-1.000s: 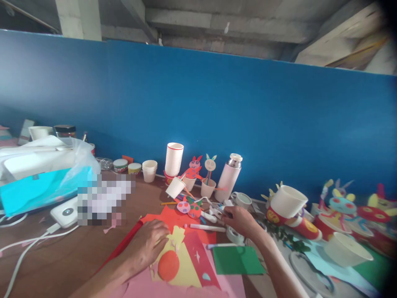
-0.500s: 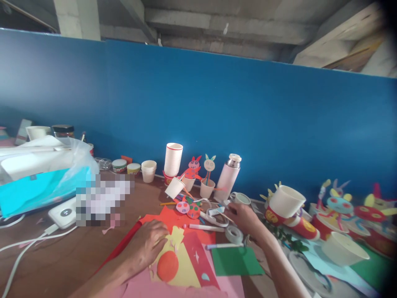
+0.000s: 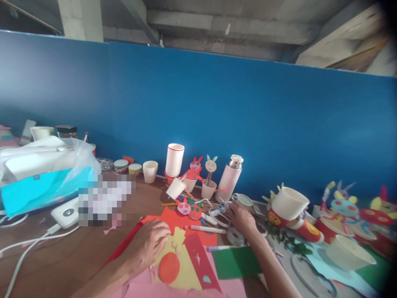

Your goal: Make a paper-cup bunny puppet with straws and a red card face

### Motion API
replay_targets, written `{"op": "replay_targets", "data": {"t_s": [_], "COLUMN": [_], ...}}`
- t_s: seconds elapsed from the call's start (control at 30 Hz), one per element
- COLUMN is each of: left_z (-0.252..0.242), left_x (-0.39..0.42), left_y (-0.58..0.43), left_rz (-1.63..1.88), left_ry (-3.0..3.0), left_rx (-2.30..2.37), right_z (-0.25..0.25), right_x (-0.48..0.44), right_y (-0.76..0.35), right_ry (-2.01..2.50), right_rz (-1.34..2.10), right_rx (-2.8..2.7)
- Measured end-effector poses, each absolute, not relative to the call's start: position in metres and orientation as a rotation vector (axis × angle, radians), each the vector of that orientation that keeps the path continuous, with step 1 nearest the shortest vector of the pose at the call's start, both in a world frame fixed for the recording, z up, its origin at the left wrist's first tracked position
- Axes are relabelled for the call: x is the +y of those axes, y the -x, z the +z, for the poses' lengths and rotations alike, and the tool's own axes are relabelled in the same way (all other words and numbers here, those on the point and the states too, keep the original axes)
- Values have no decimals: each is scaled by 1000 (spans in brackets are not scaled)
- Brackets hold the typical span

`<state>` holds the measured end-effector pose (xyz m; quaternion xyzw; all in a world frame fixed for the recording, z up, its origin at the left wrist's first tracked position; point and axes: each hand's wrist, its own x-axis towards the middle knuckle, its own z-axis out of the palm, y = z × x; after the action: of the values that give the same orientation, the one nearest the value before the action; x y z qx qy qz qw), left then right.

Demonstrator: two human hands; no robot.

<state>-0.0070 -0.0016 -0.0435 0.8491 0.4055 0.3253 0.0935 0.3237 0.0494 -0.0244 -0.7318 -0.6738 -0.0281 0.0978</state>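
My left hand [image 3: 153, 240] rests with curled fingers at the edge of yellow paper [image 3: 182, 271]; what its fingertips hold, if anything, is hidden. Beside it lies an orange paper circle [image 3: 169, 267]. My right hand [image 3: 243, 221] reaches over a cluster of supplies, fingers stretched forward and down by a white tube [image 3: 218, 211]. A roll of clear tape [image 3: 235, 236] sits just left of that hand. Two round paper faces, one pink [image 3: 184, 208] and one red with green [image 3: 194, 211], lie between the hands. Green paper [image 3: 237, 263] lies below my right hand.
Behind stand stacked paper cups [image 3: 175, 159], paper rabbit figures [image 3: 211, 164] in cups and a pink thermos [image 3: 229, 180]. More cup crafts [image 3: 344, 207] crowd the right. At left are a plastic bag [image 3: 46, 165], a power bank [image 3: 66, 213] and white cables [image 3: 26, 248].
My right hand has shifted slightly down and left over the supplies, now covering part of the area by the tape. My left hand stays about the same. The view has shifted a little.
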Motion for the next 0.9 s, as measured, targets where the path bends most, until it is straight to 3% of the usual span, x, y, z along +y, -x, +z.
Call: {"op": "replay_targets", "data": {"t_s": [0.27, 0.5, 0.67, 0.9], "left_z": [-40, -34, -14, 17], "left_x": [-5, -7, -16, -28], "left_y": [5, 5, 2, 3], "left_rz": [1012, 1056, 1003, 688], "left_ry": [-2496, -2425, -2154, -1770], "left_rx": [1169, 1153, 1200, 1048], "right_z": [-21, 19, 54, 54], "right_x": [48, 39, 9, -34], "right_y": [-326, -344, -293, -200], "right_ry": [2063, 1943, 1774, 1307], "right_rz": [6, 85, -20, 317], "right_rx": [-2039, -1961, -1831, -2141]}}
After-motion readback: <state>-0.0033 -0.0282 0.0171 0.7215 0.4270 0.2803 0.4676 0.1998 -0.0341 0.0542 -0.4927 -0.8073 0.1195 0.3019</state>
